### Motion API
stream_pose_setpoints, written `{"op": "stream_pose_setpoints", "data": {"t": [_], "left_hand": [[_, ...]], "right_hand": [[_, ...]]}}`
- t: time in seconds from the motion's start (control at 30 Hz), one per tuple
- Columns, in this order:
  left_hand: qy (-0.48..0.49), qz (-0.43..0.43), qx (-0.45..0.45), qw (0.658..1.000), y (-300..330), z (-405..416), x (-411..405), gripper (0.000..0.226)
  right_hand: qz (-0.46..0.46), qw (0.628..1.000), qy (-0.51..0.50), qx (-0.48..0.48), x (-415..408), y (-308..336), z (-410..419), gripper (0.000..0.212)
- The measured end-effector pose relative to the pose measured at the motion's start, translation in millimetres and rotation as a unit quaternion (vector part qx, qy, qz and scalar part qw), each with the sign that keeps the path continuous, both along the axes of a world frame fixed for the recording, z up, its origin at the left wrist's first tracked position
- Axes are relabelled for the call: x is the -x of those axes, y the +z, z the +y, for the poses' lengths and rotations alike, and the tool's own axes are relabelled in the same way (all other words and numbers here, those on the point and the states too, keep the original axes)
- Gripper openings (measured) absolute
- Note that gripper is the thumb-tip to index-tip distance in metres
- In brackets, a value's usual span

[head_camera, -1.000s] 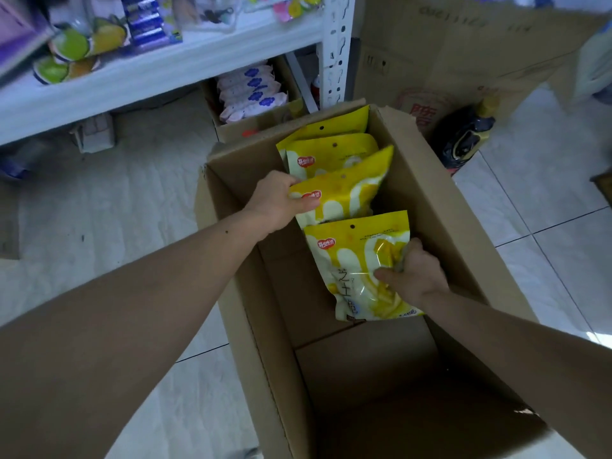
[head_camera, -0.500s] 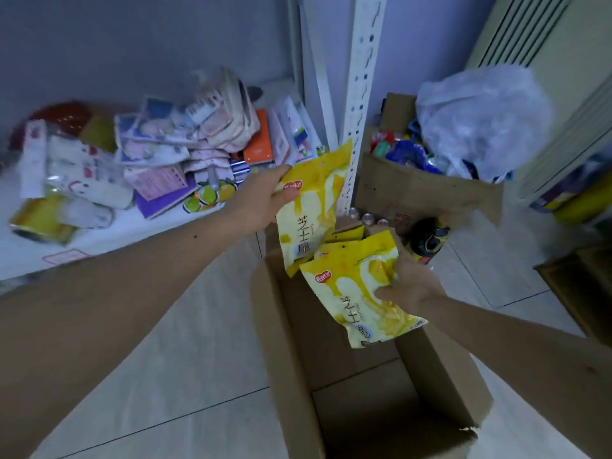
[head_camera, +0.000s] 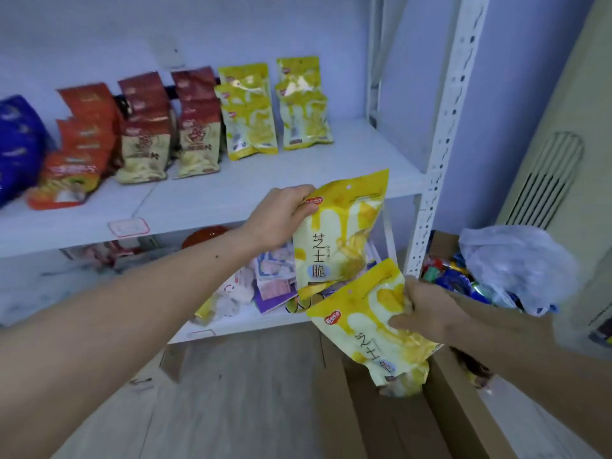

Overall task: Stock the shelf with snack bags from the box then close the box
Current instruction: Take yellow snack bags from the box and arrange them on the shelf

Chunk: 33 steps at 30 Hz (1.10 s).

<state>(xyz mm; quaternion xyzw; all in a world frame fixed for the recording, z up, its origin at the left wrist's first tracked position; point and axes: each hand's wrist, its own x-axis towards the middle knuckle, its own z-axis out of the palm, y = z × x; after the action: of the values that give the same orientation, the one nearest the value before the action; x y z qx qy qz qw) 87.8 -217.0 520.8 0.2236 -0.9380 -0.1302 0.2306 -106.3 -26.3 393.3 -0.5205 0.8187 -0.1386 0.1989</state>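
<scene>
The left arm reaches forward and up from the lower left, bare, with the left hand (head_camera: 281, 217) raised in front of the white shelf (head_camera: 347, 180). Its fingers curl over the top left corner of a yellow snack bag (head_camera: 337, 240), thumb on the front near the red logo, so the bag hangs roughly upright with its printed face toward the camera, just below the front edge of the upper shelf board and in front of the lower tier.

The right arm comes in from the lower right, forearm angled up and to the left. The right hand (head_camera: 427, 313) grips a second yellow snack bag (head_camera: 374, 329) by its right side, thumb across the front and fingers behind. This bag is tilted, top corner pointing up toward the other bag's bottom edge, its lower end drooping over the open cardboard box (head_camera: 463, 419) at the bottom of the view. The two bags overlap slightly where they meet.

On the upper shelf board, two rows of matching yellow bags (head_camera: 275, 111) stand upright toward the back, well beyond the left hand. To their left stand red and cream bags (head_camera: 172, 134), then orange-red bags (head_camera: 76, 150), and a blue bag (head_camera: 16, 144) at the far left edge. The lower tier holds a loose pile of small packets (head_camera: 265, 279). Right of the shelf post sits another carton with colourful sweets (head_camera: 453, 279) and a crumpled plastic bag (head_camera: 516, 263)
</scene>
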Motion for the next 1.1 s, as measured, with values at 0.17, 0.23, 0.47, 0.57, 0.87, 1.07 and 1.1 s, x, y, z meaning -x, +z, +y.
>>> {"op": "stream_pose_setpoints", "data": {"t": [0.17,0.23,0.47,0.57,0.87,1.07,1.1], "left_hand": [[0.039,0.038,-0.001,0.999,60.9,-10.0,-44.6,0.020],[0.060,0.036,0.005,0.998,82.4,-16.8,-58.9,0.021],[0.143,0.082,0.039,0.986,146.4,-46.0,-91.6,0.018],[0.182,0.109,0.035,0.977,166.1,-63.6,-98.6,0.023],[0.191,0.125,-0.004,0.974,191.8,-134.2,-91.8,0.026],[0.183,0.100,-0.005,0.978,184.1,-193.9,-63.3,0.025],[0.183,0.099,-0.009,0.978,181.7,-205.9,-57.3,0.026]], "right_hand": [[0.023,0.998,0.011,0.052,-28.8,77.9,-20.1,0.056],[0.014,0.997,0.008,0.073,-38.5,107.0,-27.2,0.057],[0.009,0.989,-0.026,0.147,-64.6,194.7,-60.6,0.056],[0.011,0.985,-0.034,0.170,-65.4,216.4,-81.8,0.059],[0.002,0.978,-0.069,0.195,-44.9,249.5,-152.4,0.068],[-0.007,0.979,-0.085,0.183,-11.7,259.5,-211.8,0.066],[-0.007,0.979,-0.091,0.181,-4.1,260.5,-223.3,0.066]]}}
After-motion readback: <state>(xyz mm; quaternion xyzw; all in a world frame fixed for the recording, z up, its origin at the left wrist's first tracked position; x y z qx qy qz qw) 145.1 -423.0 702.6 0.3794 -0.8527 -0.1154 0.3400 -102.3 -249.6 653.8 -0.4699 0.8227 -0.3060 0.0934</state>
